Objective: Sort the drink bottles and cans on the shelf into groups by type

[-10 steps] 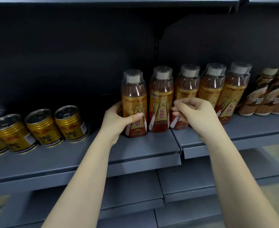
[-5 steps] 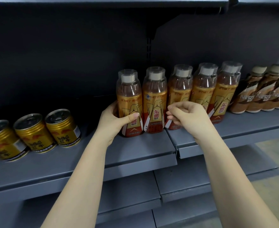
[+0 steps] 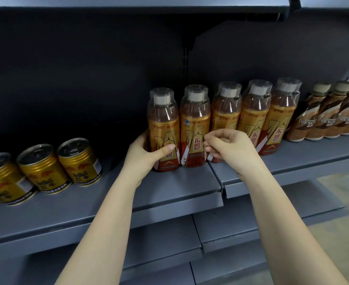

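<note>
Five orange energy-drink bottles stand in a row on the grey shelf (image 3: 169, 192). My left hand (image 3: 142, 155) grips the leftmost bottle (image 3: 163, 124) low down, thumb across its label. The second bottle (image 3: 194, 124) stands right beside it, untouched. My right hand (image 3: 231, 149) is curled at the lower left side of the third bottle (image 3: 225, 114), fingertips at the gap toward the second. The fourth bottle (image 3: 253, 116) and the fifth bottle (image 3: 280, 120) stand further right. Three gold cans (image 3: 79, 161) stand at the left. Brown coffee bottles (image 3: 307, 120) are grouped at the far right.
Bare shelf lies between the gold cans and the orange bottles. A seam between two shelf boards (image 3: 216, 177) runs below the second and third bottles. Lower shelves (image 3: 159, 243) show beneath my arms. A dark back panel closes the rear.
The view has drifted slightly, so everything sits a little further left. Both hands stay on the same bottles, and the bottles show no clear movement.
</note>
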